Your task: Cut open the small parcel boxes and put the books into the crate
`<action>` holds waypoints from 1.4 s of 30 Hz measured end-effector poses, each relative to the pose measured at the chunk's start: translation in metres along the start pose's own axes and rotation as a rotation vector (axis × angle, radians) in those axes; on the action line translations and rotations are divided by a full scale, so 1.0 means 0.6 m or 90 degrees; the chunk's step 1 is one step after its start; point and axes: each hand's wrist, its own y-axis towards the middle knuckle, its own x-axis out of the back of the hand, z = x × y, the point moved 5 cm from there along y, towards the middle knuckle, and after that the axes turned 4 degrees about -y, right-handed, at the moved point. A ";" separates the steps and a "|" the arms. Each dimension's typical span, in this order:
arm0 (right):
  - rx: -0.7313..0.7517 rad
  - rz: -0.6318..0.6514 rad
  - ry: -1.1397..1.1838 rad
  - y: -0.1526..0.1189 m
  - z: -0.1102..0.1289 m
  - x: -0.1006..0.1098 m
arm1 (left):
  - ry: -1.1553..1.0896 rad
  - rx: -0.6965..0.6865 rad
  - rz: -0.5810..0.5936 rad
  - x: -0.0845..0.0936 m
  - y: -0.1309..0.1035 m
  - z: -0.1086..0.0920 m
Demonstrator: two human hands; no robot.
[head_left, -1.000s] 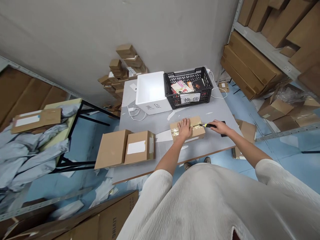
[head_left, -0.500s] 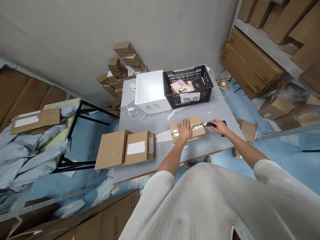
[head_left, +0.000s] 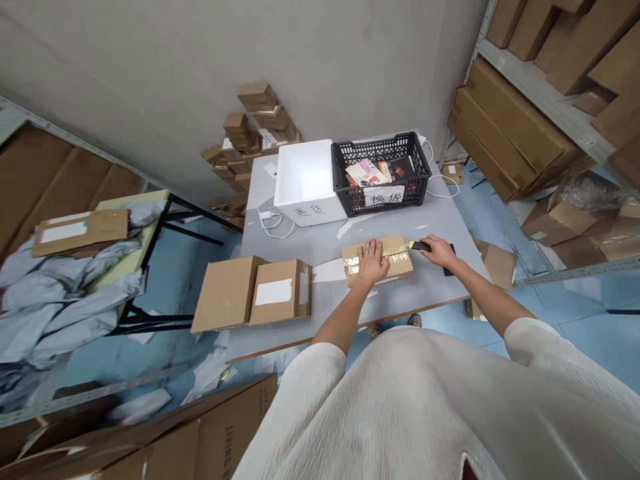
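Observation:
A cardboard box (head_left: pixel 397 257) with shiny tape along its top lies on the grey table near the front edge. My left hand (head_left: pixel 371 263) rests on the box's top with its fingers spread. To the right of the box, my right hand (head_left: pixel 437 253) is wrapped round a black and yellow box cutter (head_left: pixel 420 246), whose tip points left at the box's right end. A flat black object (head_left: pixel 449 261) lies on the table, partly hidden by my right hand and wrist.
Two cardboard boxes (head_left: pixel 274 292) stand at the table's left. Behind are a white foam box (head_left: pixel 313 212) and a black crate (head_left: pixel 383 193) holding booklets. White cables lie beside them. Shelves with cartons (head_left: pixel 505 133) stand right; grey parcels (head_left: pixel 75 293) lie left.
The box cutter has moved slightly away from the box's right end, with my right hand still round it. My left hand stays on the box. The view has shifted a little.

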 end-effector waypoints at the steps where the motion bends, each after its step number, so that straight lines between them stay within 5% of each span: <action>1: -0.028 -0.003 0.010 -0.004 -0.007 -0.005 | 0.002 -0.003 -0.001 0.000 -0.001 -0.001; 13: -0.313 0.077 0.001 -0.070 -0.107 -0.129 | -0.006 -0.005 -0.058 0.010 -0.032 -0.016; 23: -0.387 0.108 -0.096 -0.079 -0.146 -0.193 | -0.008 0.019 -0.057 0.011 -0.092 0.007; 35: -0.384 0.107 -0.127 -0.083 -0.143 -0.206 | -0.022 0.073 -0.087 0.027 -0.123 0.051; 42: -0.369 -0.012 0.072 -0.045 -0.099 -0.167 | -0.101 0.173 -0.160 0.037 -0.143 0.108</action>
